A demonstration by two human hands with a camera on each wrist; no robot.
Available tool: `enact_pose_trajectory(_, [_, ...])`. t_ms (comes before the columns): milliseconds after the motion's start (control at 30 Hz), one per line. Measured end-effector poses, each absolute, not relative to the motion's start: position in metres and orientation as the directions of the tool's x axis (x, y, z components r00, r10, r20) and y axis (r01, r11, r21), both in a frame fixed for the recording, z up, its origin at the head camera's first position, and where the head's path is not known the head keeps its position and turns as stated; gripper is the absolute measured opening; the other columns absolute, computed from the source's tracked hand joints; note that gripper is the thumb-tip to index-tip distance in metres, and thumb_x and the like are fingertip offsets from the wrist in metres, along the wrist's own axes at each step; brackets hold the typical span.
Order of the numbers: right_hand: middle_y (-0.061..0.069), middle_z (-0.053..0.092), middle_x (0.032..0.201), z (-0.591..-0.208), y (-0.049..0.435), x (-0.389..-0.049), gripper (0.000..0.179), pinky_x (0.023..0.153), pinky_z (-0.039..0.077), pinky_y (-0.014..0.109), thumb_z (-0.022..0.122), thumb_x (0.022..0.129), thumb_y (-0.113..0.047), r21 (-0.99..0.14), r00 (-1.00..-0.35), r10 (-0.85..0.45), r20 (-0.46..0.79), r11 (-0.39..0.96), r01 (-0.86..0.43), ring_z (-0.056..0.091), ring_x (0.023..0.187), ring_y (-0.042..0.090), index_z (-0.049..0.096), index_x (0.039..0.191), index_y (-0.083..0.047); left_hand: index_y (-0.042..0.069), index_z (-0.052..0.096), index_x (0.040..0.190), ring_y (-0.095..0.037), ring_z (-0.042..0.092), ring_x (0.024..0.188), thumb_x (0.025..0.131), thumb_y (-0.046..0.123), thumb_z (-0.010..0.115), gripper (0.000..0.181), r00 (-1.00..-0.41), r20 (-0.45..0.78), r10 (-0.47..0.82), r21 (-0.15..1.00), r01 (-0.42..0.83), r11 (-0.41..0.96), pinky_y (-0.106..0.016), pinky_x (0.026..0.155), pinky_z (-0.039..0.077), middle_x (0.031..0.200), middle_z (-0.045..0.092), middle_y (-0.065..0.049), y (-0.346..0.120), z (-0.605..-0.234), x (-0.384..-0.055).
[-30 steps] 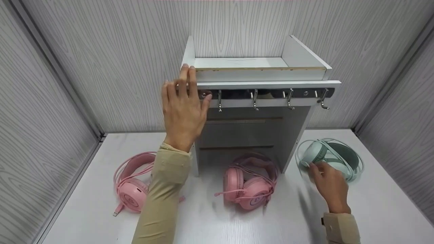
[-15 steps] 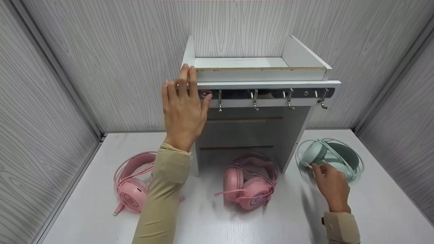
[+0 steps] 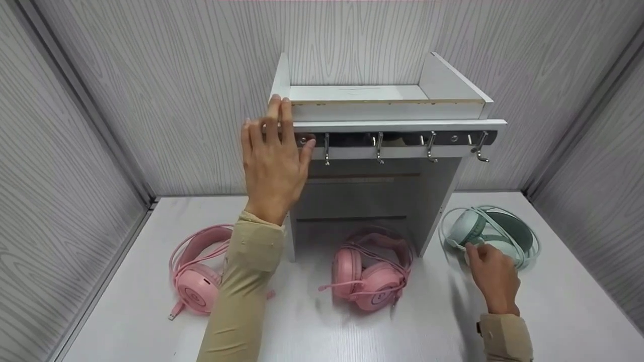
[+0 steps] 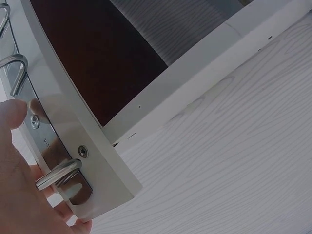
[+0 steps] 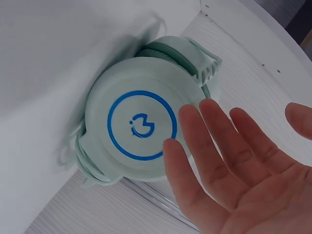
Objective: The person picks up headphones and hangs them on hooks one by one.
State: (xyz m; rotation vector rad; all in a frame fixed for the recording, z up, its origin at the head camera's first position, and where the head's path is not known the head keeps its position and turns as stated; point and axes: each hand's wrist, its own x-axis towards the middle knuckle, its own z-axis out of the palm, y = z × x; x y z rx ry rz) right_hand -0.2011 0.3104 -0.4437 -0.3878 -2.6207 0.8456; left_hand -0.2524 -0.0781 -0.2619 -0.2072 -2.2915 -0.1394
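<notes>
My left hand (image 3: 274, 166) holds the left end of a white wooden rack (image 3: 392, 111). In the left wrist view, its thumb lies on the front metal hook strip (image 4: 51, 146) and its other fingertips show past the board's far edge. At the right of the table lies a mint green headset (image 3: 465, 226) with its cable looped around it. My right hand (image 3: 493, 276) is at its near side. Seen from the right wrist, the hand's fingers (image 5: 214, 170) are relaxed, overlapping the edge of an ear cup (image 5: 141, 73) marked with a blue ring; the thumb stands apart.
One pink headset (image 3: 347, 271) lies in front of the rack's lower opening. Another pink headset (image 3: 198, 289) sits at the left, partly hidden by the left sleeve (image 3: 249, 281). Several hooks (image 3: 380, 151) stick out from the rack. Wood-grain panels (image 3: 201, 75) enclose the table.
My right hand has shifted slightly to the right along the mint green headset. The left hand, rack and headsets look the same.
</notes>
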Motion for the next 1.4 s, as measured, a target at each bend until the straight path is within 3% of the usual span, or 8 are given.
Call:
enact_pose_trajectory(167, [0.026,0.070,0.098,-0.451,0.313,-0.203,0.044,0.062,0.049,0.053,0.055,0.102,-0.032,-0.598,-0.899,0.364,0.242,0.786,0.158,0.065,0.080,0.039,0.071,0.102,0.009,0.001,0.025,0.157,-0.040,0.039,0.127,0.108,0.046,0.041,0.069,-0.672,0.734,0.100,0.048,0.198,0.979,-0.051,0.120,0.017,0.160,0.028,-0.017,-0.078,-0.261,-0.252])
enact_pose_trajectory(367, [0.027,0.069,0.099,-0.454,0.316,-0.203,0.045,0.065,0.049,0.057,0.055,0.102,-0.034,-0.600,-0.902,0.371,0.222,0.781,0.174,0.065,0.083,0.041,0.071,0.104,0.009,0.001,0.025,0.158,-0.040,0.039,0.127,0.108,0.046,0.041,0.069,-0.674,0.732,0.096,0.052,0.197,0.979,-0.050,0.120,0.017,0.160,0.027,-0.017,-0.077,-0.261,-0.252])
enact_pose_trajectory(867, [0.029,0.069,0.099,-0.451,0.324,-0.205,0.047,0.066,0.048,0.060,0.051,0.102,-0.034,-0.612,-0.875,0.422,0.237,0.764,0.202,0.064,0.083,0.047,0.069,0.104,0.009,-0.001,0.029,0.156,-0.040,0.041,0.122,0.107,0.044,0.045,0.068,-0.614,0.781,0.115,0.012,0.198,0.980,-0.051,0.119,0.021,0.157,0.031,-0.018,-0.078,-0.264,-0.253])
enact_pose_trajectory(1167, [0.016,0.069,0.078,-0.447,0.331,-0.207,0.044,0.054,0.040,0.041,0.052,0.102,-0.033,-0.621,-0.859,0.448,0.249,0.754,0.213,0.062,0.072,0.036,0.068,0.100,0.008,-0.001,0.028,0.156,-0.039,0.040,0.125,0.107,0.045,0.044,0.069,-0.628,0.770,0.116,0.017,0.201,0.980,-0.051,0.120,0.020,0.158,0.030,-0.018,-0.078,-0.263,-0.253])
enact_pose_trajectory(1400, [0.017,0.068,0.076,-0.450,0.335,-0.207,0.044,0.053,0.039,0.041,0.054,0.102,-0.034,-0.624,-0.852,0.461,0.248,0.749,0.224,0.061,0.069,0.035,0.068,0.096,0.008,0.000,0.027,0.157,-0.039,0.039,0.126,0.107,0.046,0.042,0.069,-0.643,0.757,0.115,0.022,0.201,0.979,-0.051,0.120,0.019,0.158,0.028,-0.018,-0.078,-0.263,-0.252])
